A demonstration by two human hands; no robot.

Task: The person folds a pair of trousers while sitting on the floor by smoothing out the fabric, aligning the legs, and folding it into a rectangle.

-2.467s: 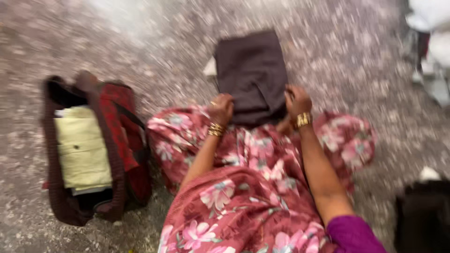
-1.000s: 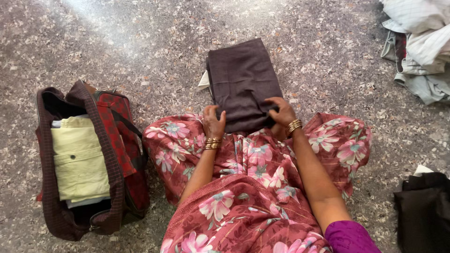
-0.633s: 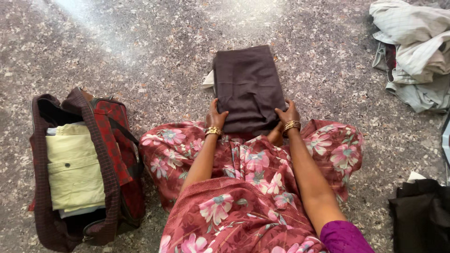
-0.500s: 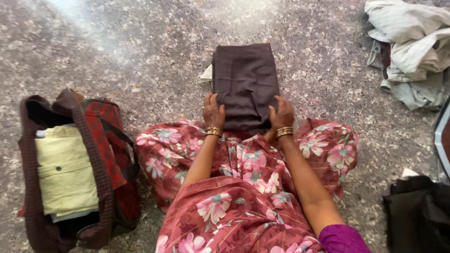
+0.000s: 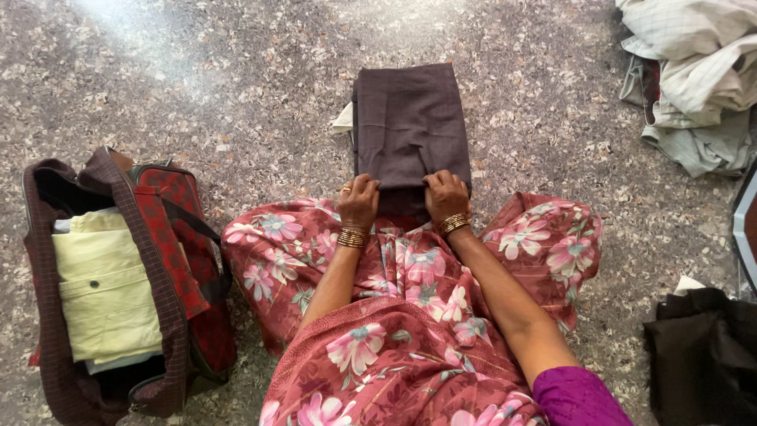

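While both hands gripped the near edge of the folded dark-brown garment (image 5: 408, 126) on the speckled floor (image 5: 236, 79), left hand (image 5: 359, 202) and right hand (image 5: 445, 197) fingers curled shut on it, an uneven lift could likely have spilled its folds open.

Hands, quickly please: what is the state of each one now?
Left hand: closed on near edge of folded brown cloth.
Right hand: closed on the same edge.

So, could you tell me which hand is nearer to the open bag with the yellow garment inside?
The left. The left hand grips the near edge of the folded brown cloth on the side towards the bag; the right hand grips that edge farther from it.
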